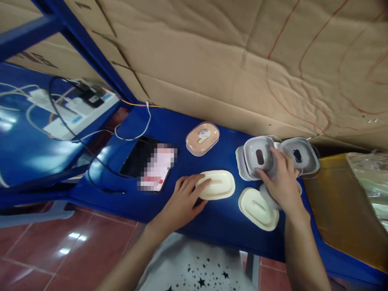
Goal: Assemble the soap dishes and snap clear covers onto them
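Note:
My left hand grips the left end of a cream oval dish, with fingers over its rim and the thumb at its lower edge. A second cream dish lies to the right, tilted towards me. My right hand has its thumb and fingers on the right side of a grey dish with a dark oval slot in its middle. That dish sits over other grey pieces at the back of the table. Another grey dish stands just right of it, and a grey piece below my right hand is partly hidden.
A peach oval box with a clear cover stands near the cardboard wall. Left of my left hand lie a phone and a black device. Cables and a white power strip are farther left. A brown carton borders the right.

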Action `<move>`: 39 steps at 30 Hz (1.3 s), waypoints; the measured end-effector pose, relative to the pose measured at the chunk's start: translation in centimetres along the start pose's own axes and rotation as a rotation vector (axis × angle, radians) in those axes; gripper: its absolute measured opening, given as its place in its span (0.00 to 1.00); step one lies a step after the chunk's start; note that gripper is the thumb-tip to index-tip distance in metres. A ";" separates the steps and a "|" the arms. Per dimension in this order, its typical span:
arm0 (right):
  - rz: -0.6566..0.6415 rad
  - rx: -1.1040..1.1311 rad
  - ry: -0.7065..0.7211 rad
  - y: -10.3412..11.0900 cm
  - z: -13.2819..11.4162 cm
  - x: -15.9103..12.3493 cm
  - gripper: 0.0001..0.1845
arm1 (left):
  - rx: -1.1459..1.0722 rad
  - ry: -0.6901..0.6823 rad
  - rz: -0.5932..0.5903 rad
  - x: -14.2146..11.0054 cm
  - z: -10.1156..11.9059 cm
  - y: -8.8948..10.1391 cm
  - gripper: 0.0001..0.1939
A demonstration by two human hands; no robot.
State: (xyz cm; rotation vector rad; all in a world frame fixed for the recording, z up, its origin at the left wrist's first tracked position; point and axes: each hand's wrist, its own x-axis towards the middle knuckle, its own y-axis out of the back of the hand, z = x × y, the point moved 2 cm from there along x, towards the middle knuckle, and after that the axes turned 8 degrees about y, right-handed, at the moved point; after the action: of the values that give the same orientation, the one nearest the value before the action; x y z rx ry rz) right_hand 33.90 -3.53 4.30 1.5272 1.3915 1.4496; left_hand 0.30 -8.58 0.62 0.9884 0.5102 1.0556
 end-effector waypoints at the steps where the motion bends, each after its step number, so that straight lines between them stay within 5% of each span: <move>1: 0.041 0.031 0.041 -0.1 -0.7 -0.2 0.37 | -0.019 -0.008 -0.007 0.2 -0.1 0.0 0.29; 5: 0.175 0.140 0.270 -0.3 -3.7 -1.5 0.38 | -0.076 -0.066 -0.097 1.7 -0.8 0.0 0.33; 11: 0.056 0.184 0.575 -1.1 -6.5 -3.5 0.49 | -0.085 -0.246 -0.263 5.5 -2.5 1.5 0.35; 16: 0.173 0.245 0.533 -0.5 -6.8 -4.5 0.41 | -0.146 -0.263 -0.290 6.9 -3.0 2.3 0.32; 26: -0.011 0.313 0.569 -3.4 -8.5 -4.6 0.28 | -0.343 -0.068 -0.098 6.1 -4.0 1.6 0.41; 31: -0.088 0.238 0.615 -4.0 -8.8 -4.2 0.24 | -0.303 -0.165 -0.153 6.0 -4.1 2.4 0.56; 39: -0.058 0.224 0.660 -3.7 -9.0 -4.1 0.16 | -0.225 -0.195 -0.212 5.8 -4.1 0.6 0.56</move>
State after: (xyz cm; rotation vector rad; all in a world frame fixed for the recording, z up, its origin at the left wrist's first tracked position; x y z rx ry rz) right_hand 24.91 -8.43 1.51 1.1539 2.0133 1.9108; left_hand -0.55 -1.56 -0.36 0.8086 0.3204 0.7973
